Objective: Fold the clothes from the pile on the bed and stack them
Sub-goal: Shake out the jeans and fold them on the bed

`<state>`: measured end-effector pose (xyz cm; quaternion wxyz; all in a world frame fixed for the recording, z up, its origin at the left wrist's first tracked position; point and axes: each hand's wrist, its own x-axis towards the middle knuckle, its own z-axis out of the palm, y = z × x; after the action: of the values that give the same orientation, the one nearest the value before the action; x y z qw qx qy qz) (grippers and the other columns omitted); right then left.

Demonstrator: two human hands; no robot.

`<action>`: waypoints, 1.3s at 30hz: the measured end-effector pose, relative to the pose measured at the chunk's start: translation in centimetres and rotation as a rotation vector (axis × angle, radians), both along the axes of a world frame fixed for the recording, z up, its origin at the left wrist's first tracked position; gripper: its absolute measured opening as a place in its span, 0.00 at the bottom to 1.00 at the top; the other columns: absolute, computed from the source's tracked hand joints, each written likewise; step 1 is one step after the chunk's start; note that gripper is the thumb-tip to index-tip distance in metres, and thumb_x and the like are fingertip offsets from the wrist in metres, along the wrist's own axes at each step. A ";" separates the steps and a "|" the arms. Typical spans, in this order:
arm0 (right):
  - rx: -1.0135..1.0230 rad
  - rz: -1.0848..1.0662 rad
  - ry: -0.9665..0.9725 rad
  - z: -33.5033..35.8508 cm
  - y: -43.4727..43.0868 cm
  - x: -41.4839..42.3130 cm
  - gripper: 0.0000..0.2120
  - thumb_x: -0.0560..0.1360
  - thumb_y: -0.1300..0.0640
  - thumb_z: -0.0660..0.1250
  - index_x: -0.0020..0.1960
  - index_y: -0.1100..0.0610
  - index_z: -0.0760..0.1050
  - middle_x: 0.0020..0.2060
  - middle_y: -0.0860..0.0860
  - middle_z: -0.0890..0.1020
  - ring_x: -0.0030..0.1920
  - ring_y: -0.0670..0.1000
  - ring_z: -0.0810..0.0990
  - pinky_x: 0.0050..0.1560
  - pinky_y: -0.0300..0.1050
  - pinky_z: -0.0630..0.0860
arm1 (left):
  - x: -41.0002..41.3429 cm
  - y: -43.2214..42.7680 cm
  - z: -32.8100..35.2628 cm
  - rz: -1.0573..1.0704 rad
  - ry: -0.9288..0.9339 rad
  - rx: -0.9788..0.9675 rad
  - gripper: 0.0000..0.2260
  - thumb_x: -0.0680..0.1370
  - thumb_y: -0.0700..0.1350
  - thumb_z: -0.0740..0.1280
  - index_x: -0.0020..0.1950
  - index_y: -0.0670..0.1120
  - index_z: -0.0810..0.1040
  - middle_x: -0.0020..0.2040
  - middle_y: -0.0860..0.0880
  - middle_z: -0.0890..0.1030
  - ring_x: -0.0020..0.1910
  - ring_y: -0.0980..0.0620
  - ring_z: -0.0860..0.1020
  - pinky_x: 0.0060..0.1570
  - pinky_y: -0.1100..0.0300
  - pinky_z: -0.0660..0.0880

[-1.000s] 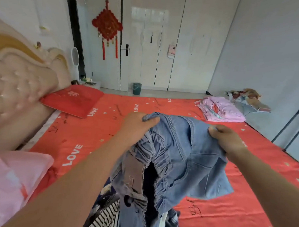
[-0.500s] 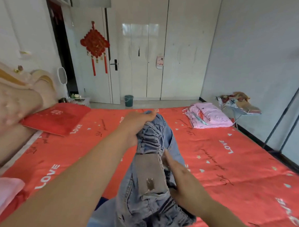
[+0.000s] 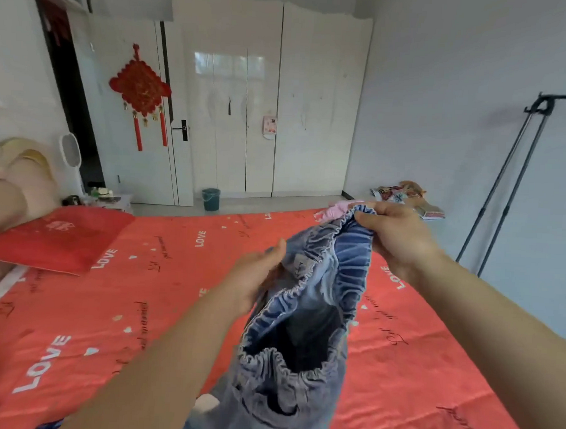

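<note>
Our right hand (image 3: 394,238) pinches the far end of the elastic waistband (image 3: 325,250) of the denim garment (image 3: 320,300), and our left hand (image 3: 256,278) grips its near side. We hold it in the air above the bed (image 3: 142,289), the rest hanging toward us. The waistband runs near-left to far-right. Open sheet lies to the left. The pink clothes (image 3: 337,211) sit just behind our right hand.

A denim garment (image 3: 302,328) hung above the bed (image 3: 125,304), gripped at its waistband between the left hand (image 3: 256,278) and right hand (image 3: 394,233). A pillow (image 3: 57,237) lay on the bed at far left. Behind the bed stood a wardrobe (image 3: 312,111) with a bucket (image 3: 211,200) before it. A garment rack (image 3: 540,104) stood at right.
</note>
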<state>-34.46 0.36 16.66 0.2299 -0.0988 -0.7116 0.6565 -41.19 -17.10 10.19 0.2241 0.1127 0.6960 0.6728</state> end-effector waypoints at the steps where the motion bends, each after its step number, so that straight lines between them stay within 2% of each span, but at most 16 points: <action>1: -0.039 -0.041 0.002 0.4 0.0 -0.1 0.08 0.75 0.70 0.61 0.37 0.65 0.73 0.29 0.56 0.77 0.29 0.51 0.76 0.32 0.41 0.75 | 0.7 -0.3 -1.1 -0.005 0.096 -0.085 0.28 0.71 0.62 0.61 0.65 0.45 0.72 0.58 0.48 0.80 0.58 0.52 0.77 0.57 0.60 0.70; 3: -0.093 -0.118 0.004 0.9 0.2 -0.5 0.13 0.74 0.71 0.61 0.32 0.60 0.69 0.29 0.55 0.73 0.28 0.50 0.73 0.28 0.38 0.73 | 1.8 -1.4 -3.6 -0.045 0.254 -0.102 0.41 0.63 0.73 0.59 0.70 0.52 0.66 0.70 0.51 0.68 0.68 0.52 0.67 0.68 0.54 0.61; 5: -0.163 -0.158 0.001 1.2 0.7 -0.8 0.14 0.74 0.71 0.60 0.32 0.59 0.68 0.29 0.55 0.71 0.29 0.50 0.71 0.30 0.39 0.73 | 2.4 -2.5 -6.0 -0.221 0.360 -0.015 0.53 0.52 0.79 0.60 0.73 0.57 0.56 0.72 0.56 0.62 0.71 0.55 0.62 0.70 0.56 0.58; 7: -0.260 -0.185 0.010 1.5 1.5 -1.2 0.14 0.74 0.71 0.60 0.32 0.59 0.67 0.29 0.55 0.71 0.29 0.49 0.71 0.29 0.39 0.72 | 3.0 -3.1 -7.8 -0.386 0.378 -0.076 0.56 0.51 0.73 0.71 0.72 0.65 0.45 0.70 0.65 0.59 0.71 0.63 0.59 0.67 0.66 0.60; 9: -0.343 -0.215 0.047 1.7 2.5 -1.5 0.15 0.74 0.72 0.60 0.31 0.58 0.66 0.28 0.54 0.70 0.27 0.48 0.70 0.26 0.38 0.71 | 3.6 -2.4 -9.3 -0.398 0.406 -0.186 0.54 0.53 0.64 0.77 0.67 0.73 0.42 0.65 0.72 0.61 0.67 0.70 0.61 0.62 0.72 0.61; 12: -0.453 -0.204 0.103 1.9 4.4 -2.2 0.15 0.74 0.72 0.59 0.33 0.58 0.65 0.28 0.54 0.70 0.28 0.49 0.70 0.25 0.37 0.73 | 4.6 1.6 -10.0 -0.193 0.606 -0.267 0.41 0.60 0.65 0.72 0.67 0.72 0.53 0.58 0.75 0.69 0.58 0.77 0.67 0.57 0.74 0.65; 14: -0.520 -0.193 0.109 1.8 6.1 -2.7 0.14 0.75 0.72 0.58 0.34 0.59 0.65 0.29 0.54 0.70 0.29 0.49 0.71 0.25 0.37 0.75 | 4.9 4.8 -9.5 -0.073 0.682 -0.223 0.26 0.69 0.57 0.70 0.63 0.68 0.64 0.49 0.75 0.73 0.50 0.79 0.69 0.47 0.79 0.67; 17: -0.596 -0.152 0.120 1.5 10.3 -2.7 0.14 0.75 0.72 0.57 0.33 0.60 0.65 0.28 0.54 0.70 0.26 0.48 0.72 0.25 0.37 0.75 | 4.6 9.7 -8.3 0.130 0.618 -0.130 0.14 0.75 0.40 0.66 0.57 0.56 0.75 0.40 0.60 0.78 0.37 0.65 0.74 0.38 0.73 0.68; 20: -0.626 -0.136 0.138 1.5 16.4 -2.0 0.16 0.75 0.73 0.57 0.32 0.58 0.65 0.26 0.54 0.70 0.23 0.46 0.72 0.24 0.35 0.73 | 3.0 13.0 -4.1 0.334 0.536 -0.001 0.11 0.76 0.36 0.64 0.45 0.52 0.77 0.39 0.54 0.79 0.37 0.58 0.74 0.34 0.74 0.68; 22: -0.614 -0.101 0.093 1.0 20.9 -1.6 0.16 0.75 0.73 0.57 0.32 0.59 0.66 0.28 0.54 0.70 0.28 0.47 0.72 0.25 0.35 0.74 | 1.5 15.0 0.1 0.389 0.552 0.015 0.08 0.76 0.37 0.63 0.41 0.47 0.77 0.35 0.53 0.79 0.34 0.58 0.74 0.33 0.71 0.69; 27: -0.489 0.063 -0.131 -1.3 29.4 -2.1 0.09 0.77 0.70 0.58 0.39 0.63 0.71 0.35 0.54 0.74 0.33 0.47 0.75 0.28 0.34 0.78 | -0.6 20.8 7.7 0.398 0.586 0.018 0.08 0.78 0.40 0.63 0.45 0.38 0.78 0.46 0.38 0.82 0.43 0.48 0.78 0.48 0.50 0.77; 31: -0.457 0.201 -0.098 -2.1 33.2 -2.0 0.06 0.76 0.71 0.60 0.43 0.65 0.74 0.39 0.54 0.78 0.40 0.49 0.78 0.36 0.36 0.81 | -1.2 23.6 9.7 0.419 0.546 0.072 0.12 0.78 0.40 0.62 0.36 0.43 0.76 0.29 0.52 0.80 0.28 0.58 0.77 0.29 0.69 0.73; 33: -0.341 0.311 -0.093 -2.7 34.2 -2.0 0.08 0.73 0.75 0.60 0.43 0.65 0.75 0.38 0.55 0.81 0.40 0.50 0.82 0.37 0.34 0.80 | -1.4 24.5 9.7 0.442 0.443 0.176 0.12 0.78 0.40 0.62 0.36 0.42 0.77 0.27 0.51 0.81 0.26 0.58 0.79 0.25 0.69 0.74; 35: 0.053 0.288 -0.127 -4.0 34.5 -2.3 0.11 0.70 0.75 0.65 0.40 0.60 0.76 0.34 0.53 0.81 0.38 0.51 0.81 0.37 0.34 0.77 | -1.2 25.5 9.6 0.441 0.372 0.212 0.12 0.78 0.40 0.62 0.36 0.41 0.77 0.28 0.50 0.82 0.27 0.55 0.80 0.28 0.64 0.77; 37: 0.549 0.135 -0.182 -5.5 34.0 -3.2 0.09 0.68 0.69 0.72 0.39 0.58 0.75 0.32 0.50 0.78 0.36 0.50 0.76 0.33 0.28 0.70 | -1.1 26.2 9.1 0.442 0.349 0.213 0.11 0.78 0.41 0.63 0.37 0.41 0.78 0.30 0.48 0.83 0.30 0.53 0.81 0.32 0.61 0.80; 39: 0.766 -0.012 -0.154 -6.6 33.8 -3.8 0.07 0.68 0.61 0.74 0.42 0.61 0.77 0.34 0.52 0.76 0.32 0.49 0.73 0.30 0.29 0.66 | -1.0 26.6 8.8 0.452 0.323 0.218 0.10 0.77 0.41 0.63 0.38 0.41 0.79 0.31 0.47 0.83 0.33 0.50 0.81 0.38 0.56 0.79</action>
<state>-38.27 34.14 10.10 0.2001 -0.0591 -0.9197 0.3326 -42.18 9.51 18.97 -0.0584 0.0839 0.6536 0.7499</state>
